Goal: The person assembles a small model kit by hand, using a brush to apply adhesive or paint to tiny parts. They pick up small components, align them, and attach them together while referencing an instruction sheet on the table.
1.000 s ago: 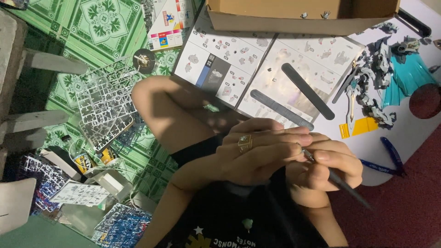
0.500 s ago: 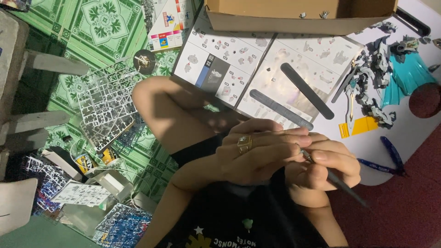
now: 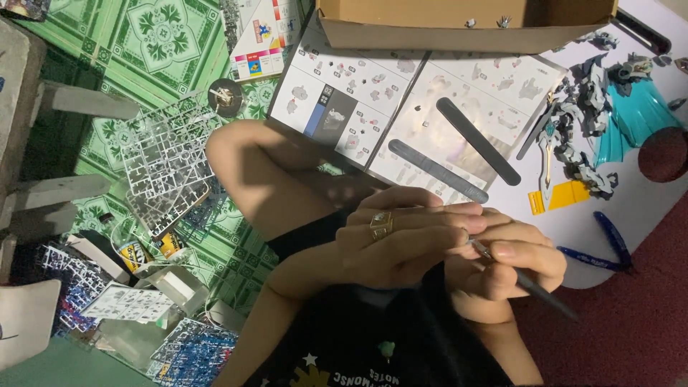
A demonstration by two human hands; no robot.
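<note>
My left hand [image 3: 401,240], with a gold ring [image 3: 380,224] on one finger, curls in front of my chest, fingertips pressed against my right hand. Whatever sits between those fingertips is hidden. My right hand [image 3: 512,265] grips a thin dark pen-like tool [image 3: 534,287]; its metal tip touches my left fingertips. My bent knee [image 3: 265,172] rises just left of both hands, above my black shirt [image 3: 373,344].
An open instruction booklet [image 3: 358,107] carries two grey sanding sticks [image 3: 476,140]. Behind it is a cardboard box [image 3: 466,32]. A grey model figure [image 3: 573,122], a teal part [image 3: 638,115] and blue nippers [image 3: 602,244] lie right. Clear sprues [image 3: 165,165] and blue sprues [image 3: 193,351] cover the green tiled floor.
</note>
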